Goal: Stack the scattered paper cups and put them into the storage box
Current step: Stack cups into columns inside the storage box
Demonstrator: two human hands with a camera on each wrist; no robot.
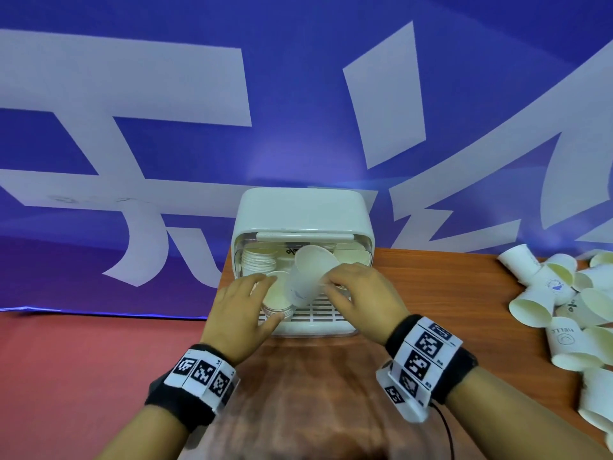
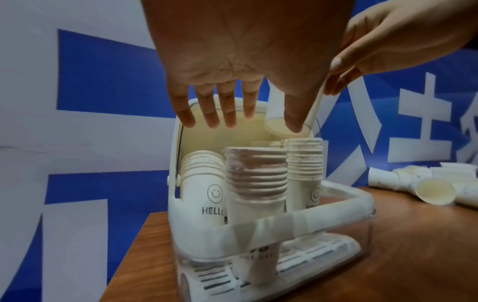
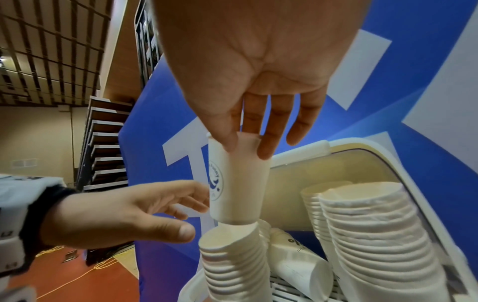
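Your right hand [image 3: 248, 77] pinches a white paper cup [image 3: 236, 181] by its base above a nested cup stack [image 3: 232, 263] in the white lidded storage box [image 1: 303, 210]; your left hand [image 1: 238, 313] hovers beside it, fingers spread.

My right hand [image 3: 248, 81] hangs palm down, thumb and fingertips [image 3: 265, 152] pinching the white paper cup [image 3: 238, 183] near its rim. My left hand [image 1: 243, 313] reaches forward beside it, fingers [image 2: 208, 106] straight and spread, holding nothing. Both wrists wear black bands.

The loose cups [image 1: 564, 313] run off the head view's right edge.
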